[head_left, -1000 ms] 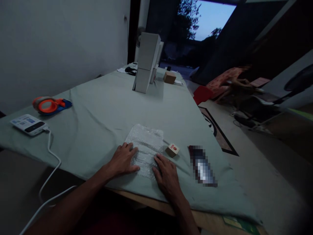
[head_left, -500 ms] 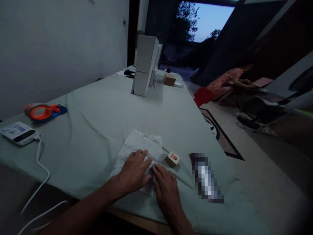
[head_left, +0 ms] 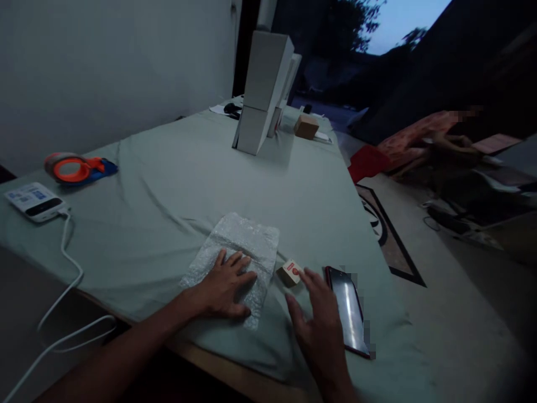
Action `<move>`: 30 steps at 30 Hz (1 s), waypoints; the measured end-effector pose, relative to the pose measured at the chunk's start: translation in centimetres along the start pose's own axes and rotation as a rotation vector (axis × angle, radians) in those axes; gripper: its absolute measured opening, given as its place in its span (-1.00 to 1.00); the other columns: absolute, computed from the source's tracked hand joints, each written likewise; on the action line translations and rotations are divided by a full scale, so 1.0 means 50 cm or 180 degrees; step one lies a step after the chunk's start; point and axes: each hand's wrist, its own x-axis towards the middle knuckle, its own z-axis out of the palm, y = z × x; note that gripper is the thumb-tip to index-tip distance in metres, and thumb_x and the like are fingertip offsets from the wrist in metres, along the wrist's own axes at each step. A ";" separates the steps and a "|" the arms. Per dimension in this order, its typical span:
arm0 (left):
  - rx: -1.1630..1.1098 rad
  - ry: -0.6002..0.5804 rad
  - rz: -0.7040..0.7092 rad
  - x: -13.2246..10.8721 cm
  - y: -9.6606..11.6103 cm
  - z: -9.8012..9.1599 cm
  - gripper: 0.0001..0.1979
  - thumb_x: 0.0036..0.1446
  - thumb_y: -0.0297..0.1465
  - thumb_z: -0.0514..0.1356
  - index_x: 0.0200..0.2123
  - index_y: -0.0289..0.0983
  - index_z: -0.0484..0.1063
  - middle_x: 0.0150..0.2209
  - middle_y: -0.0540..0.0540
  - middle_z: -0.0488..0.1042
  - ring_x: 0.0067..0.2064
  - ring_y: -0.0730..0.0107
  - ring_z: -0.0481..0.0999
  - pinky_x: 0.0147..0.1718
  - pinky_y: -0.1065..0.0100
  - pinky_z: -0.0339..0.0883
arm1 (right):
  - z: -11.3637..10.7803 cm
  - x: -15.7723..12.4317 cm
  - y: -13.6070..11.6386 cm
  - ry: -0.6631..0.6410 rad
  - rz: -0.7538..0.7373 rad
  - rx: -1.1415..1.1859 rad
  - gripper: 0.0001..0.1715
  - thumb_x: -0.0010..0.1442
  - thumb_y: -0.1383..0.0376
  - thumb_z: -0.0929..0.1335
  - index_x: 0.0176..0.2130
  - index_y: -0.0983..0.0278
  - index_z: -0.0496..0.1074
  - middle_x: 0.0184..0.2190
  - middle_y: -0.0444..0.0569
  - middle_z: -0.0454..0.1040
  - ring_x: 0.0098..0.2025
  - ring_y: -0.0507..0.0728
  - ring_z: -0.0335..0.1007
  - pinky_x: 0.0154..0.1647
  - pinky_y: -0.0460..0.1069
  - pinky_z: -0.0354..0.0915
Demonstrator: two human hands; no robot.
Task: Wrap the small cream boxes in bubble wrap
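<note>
My left hand [head_left: 229, 285] lies with fingers spread on a sheet of bubble wrap [head_left: 255, 240], pressing it against the cloth-covered table [head_left: 176, 179]. Just right of the wrap sits a small cardboard box [head_left: 289, 272] with a red mark on its top. My right hand [head_left: 316, 313] is beside this box, thumb and fingers apart, fingertips close to its right side; whether they touch it I cannot tell. A phone [head_left: 350, 310] with a dark red edge lies to the right of my right hand.
Far left are an orange and blue tape dispenser [head_left: 79, 169] and a white device [head_left: 36, 201] with a cable [head_left: 65, 252]. Tall white boxes [head_left: 264, 92] and a brown box [head_left: 306, 127] stand toward the back. A person [head_left: 423, 137] sits off to the right.
My right hand has left the bubble wrap and moved right to the small box. The left hand stays on the wrap, fingers more spread. The camera view has shifted slightly.
</note>
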 end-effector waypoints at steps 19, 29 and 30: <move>0.0151 0.0054 0.0098 -0.039 -0.008 -0.039 -0.26 0.05 -0.02 0.22 0.23 -0.19 0.16 0.28 -0.28 0.16 0.32 -0.12 0.06 0.27 -0.20 -0.23 | 0.059 0.157 -0.076 -0.1051 0.0536 0.1442 -0.45 0.10 0.25 0.39 0.10 0.23 0.34 -0.01 0.04 0.47 -0.02 0.18 0.42 0.02 0.10 0.33; 0.0058 0.0279 -0.0189 -0.108 -0.019 -0.009 -0.36 0.02 -0.04 0.26 0.11 -0.21 0.28 0.25 -0.29 0.17 0.31 -0.11 0.07 0.27 -0.19 -0.20 | 0.126 0.117 -0.054 -0.1452 0.0054 0.0889 -0.39 0.10 0.28 0.37 0.15 0.22 0.31 -0.04 0.07 0.49 -0.02 0.24 0.42 0.02 0.17 0.33; 0.0057 0.0269 -0.0209 -0.102 -0.014 -0.009 -0.34 0.01 -0.03 0.26 0.11 -0.22 0.28 0.25 -0.31 0.17 0.31 -0.12 0.06 0.27 -0.21 -0.21 | 0.118 0.123 -0.058 -0.1421 0.0069 0.0858 -0.40 0.10 0.27 0.37 0.14 0.22 0.32 -0.05 0.07 0.50 -0.03 0.24 0.43 0.01 0.17 0.34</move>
